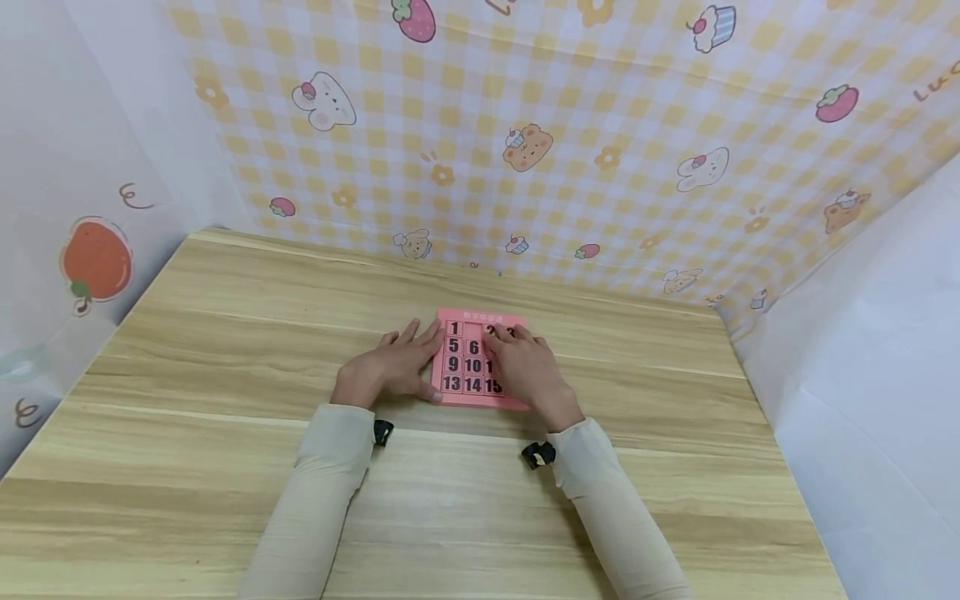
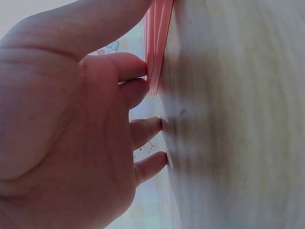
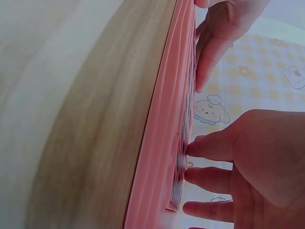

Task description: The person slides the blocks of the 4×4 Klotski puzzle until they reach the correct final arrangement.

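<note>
A pink number slide puzzle (image 1: 480,400) lies flat on the wooden table, its black-numbered tiles in rows. In the top row a bare slot shows between tile 1 (image 1: 454,329) and tile 2 (image 1: 491,331). My left hand (image 1: 393,364) rests along the puzzle's left side, fingers spread, thumb near the lower corner; in the left wrist view its fingertips touch the pink edge (image 2: 158,43) and the table. Over the right-hand tiles lies my right hand (image 1: 528,367), hiding several of them. Its fingertips (image 3: 194,149) press on the tile faces in the right wrist view.
The light wooden table (image 1: 225,350) extends around the puzzle on every side. Behind it hangs a yellow checked cloth (image 1: 465,108) with cartoon prints. White sheets (image 1: 877,333) bound the left and right sides. A dark strap piece (image 1: 538,455) sits at each wrist.
</note>
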